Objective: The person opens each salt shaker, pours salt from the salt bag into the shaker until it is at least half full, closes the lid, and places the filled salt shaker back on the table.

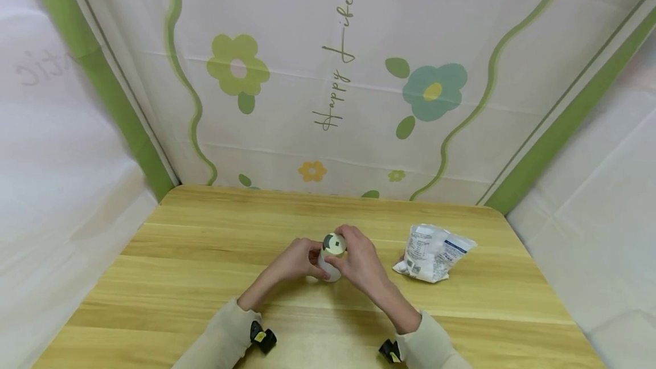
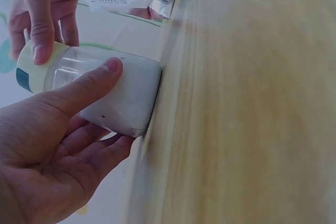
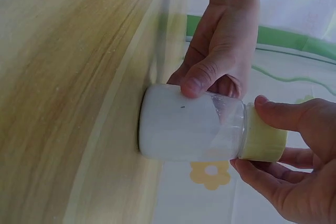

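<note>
A clear jar (image 3: 178, 124) of white powder stands upright on the wooden table, topped by a pale yellow lid (image 3: 265, 137) with a dark green patch. My left hand (image 1: 301, 261) grips the jar's body, thumb on one side and fingers round the other. With thumb and fingers, my right hand (image 1: 360, 258) holds the lid from its right side. In both wrist views the lid sits on the jar's neck. The powder fills the lower part of the jar, and the upper part shows clear wall.
A crumpled white printed plastic bag (image 1: 433, 252) lies on the table (image 1: 205, 244) to the right of my hands. Behind the table's far edge hangs a white curtain (image 1: 287, 130) with flower prints; more white cloth hangs at both sides.
</note>
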Motion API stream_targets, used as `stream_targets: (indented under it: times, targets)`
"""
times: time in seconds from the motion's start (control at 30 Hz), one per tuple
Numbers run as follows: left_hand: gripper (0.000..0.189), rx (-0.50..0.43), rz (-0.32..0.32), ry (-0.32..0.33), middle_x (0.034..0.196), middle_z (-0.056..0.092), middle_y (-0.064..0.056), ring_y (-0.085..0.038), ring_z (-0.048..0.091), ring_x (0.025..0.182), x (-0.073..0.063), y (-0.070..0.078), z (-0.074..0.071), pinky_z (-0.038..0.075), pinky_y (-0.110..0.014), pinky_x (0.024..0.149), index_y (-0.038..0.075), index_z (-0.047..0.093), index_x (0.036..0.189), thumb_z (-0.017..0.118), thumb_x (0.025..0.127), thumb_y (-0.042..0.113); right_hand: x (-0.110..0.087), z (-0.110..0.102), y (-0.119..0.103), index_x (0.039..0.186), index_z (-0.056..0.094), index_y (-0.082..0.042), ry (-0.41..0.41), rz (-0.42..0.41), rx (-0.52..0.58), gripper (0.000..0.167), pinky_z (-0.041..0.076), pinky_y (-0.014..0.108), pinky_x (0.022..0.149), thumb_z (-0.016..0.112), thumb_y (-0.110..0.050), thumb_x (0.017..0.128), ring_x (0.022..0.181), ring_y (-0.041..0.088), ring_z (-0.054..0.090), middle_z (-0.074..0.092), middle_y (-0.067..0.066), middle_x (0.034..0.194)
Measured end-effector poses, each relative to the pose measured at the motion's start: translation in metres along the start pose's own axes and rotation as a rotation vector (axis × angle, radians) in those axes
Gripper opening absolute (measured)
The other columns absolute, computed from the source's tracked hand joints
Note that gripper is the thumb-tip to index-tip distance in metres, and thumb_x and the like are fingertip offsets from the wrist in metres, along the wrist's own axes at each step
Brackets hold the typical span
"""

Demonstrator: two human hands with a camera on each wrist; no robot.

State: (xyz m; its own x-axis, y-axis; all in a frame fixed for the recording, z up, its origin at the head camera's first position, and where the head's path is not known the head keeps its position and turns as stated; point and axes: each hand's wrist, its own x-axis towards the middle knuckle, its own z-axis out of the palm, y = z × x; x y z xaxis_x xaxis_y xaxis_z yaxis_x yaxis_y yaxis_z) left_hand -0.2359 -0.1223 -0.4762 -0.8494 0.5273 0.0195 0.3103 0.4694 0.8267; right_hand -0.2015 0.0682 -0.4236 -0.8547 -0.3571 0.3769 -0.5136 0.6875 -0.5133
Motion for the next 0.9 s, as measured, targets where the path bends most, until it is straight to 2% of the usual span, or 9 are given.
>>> stream_targets:
  times: [0.17, 0.33, 0.53, 0.77, 0.83, 0.9]
  targets:
    - [0.039, 0.009, 0.010, 0.000, 0.102, 0.075, 0.003, -0.007, 0.066, 0.087, 0.001, 0.000, 0.001, 0.054, -0.021, 0.075, 0.016, 0.073, 0.109, 0.089, 0.074, 0.020, 0.001, -0.003, 0.000, 0.116, 0.064, -0.005, -0.027, -0.028, -0.014, 0.049, 0.054, 0.029, 0.070, 0.088, -0.012, 0.074, 0.087, 0.017, 0.063, 0.066, 0.007, 0.103]
    - [0.040, 0.021, 0.016, 0.008, 0.100, 0.075, 0.004, -0.006, 0.064, 0.084, 0.001, -0.002, 0.001, 0.053, -0.020, 0.073, 0.015, 0.073, 0.109, 0.090, 0.073, 0.020, 0.003, -0.005, -0.001, 0.116, 0.064, -0.005, -0.060, -0.032, -0.009, 0.048, 0.056, 0.034, 0.075, 0.087, -0.010, 0.075, 0.093, 0.021, 0.065, 0.066, 0.008, 0.107]
    - [0.040, 0.027, 0.011, 0.010, 0.102, 0.075, 0.003, -0.006, 0.065, 0.087, 0.001, -0.001, 0.001, 0.054, -0.021, 0.074, 0.015, 0.073, 0.108, 0.090, 0.073, 0.021, 0.004, -0.006, -0.001, 0.110, 0.064, -0.008, -0.062, 0.023, 0.011, 0.043, 0.053, 0.026, 0.070, 0.088, -0.017, 0.075, 0.086, 0.016, 0.063, 0.066, 0.004, 0.102]
    - [0.039, 0.022, 0.005, 0.013, 0.105, 0.075, 0.003, -0.006, 0.067, 0.091, 0.001, 0.000, 0.001, 0.055, -0.022, 0.077, 0.017, 0.074, 0.107, 0.090, 0.073, 0.021, 0.005, -0.005, 0.000, 0.099, 0.058, -0.012, -0.063, 0.080, 0.021, 0.044, 0.046, 0.021, 0.062, 0.090, -0.027, 0.072, 0.075, 0.009, 0.051, 0.059, -0.002, 0.091]
    - [0.039, 0.020, 0.005, 0.015, 0.106, 0.075, 0.003, -0.007, 0.067, 0.092, 0.001, -0.001, 0.002, 0.055, -0.023, 0.079, 0.017, 0.074, 0.108, 0.090, 0.073, 0.021, 0.006, -0.007, 0.004, 0.105, 0.059, -0.011, -0.098, 0.076, 0.046, 0.048, 0.051, 0.026, 0.069, 0.090, -0.028, 0.073, 0.082, 0.013, 0.057, 0.062, 0.000, 0.098]
    - [0.039, 0.020, 0.005, 0.015, 0.106, 0.075, 0.002, -0.007, 0.067, 0.092, 0.001, -0.001, 0.003, 0.055, -0.023, 0.079, 0.016, 0.074, 0.108, 0.090, 0.073, 0.021, 0.008, -0.010, 0.011, 0.121, 0.059, -0.009, -0.159, 0.058, 0.112, 0.058, 0.055, 0.035, 0.082, 0.089, -0.027, 0.074, 0.099, 0.021, 0.063, 0.066, 0.005, 0.114]
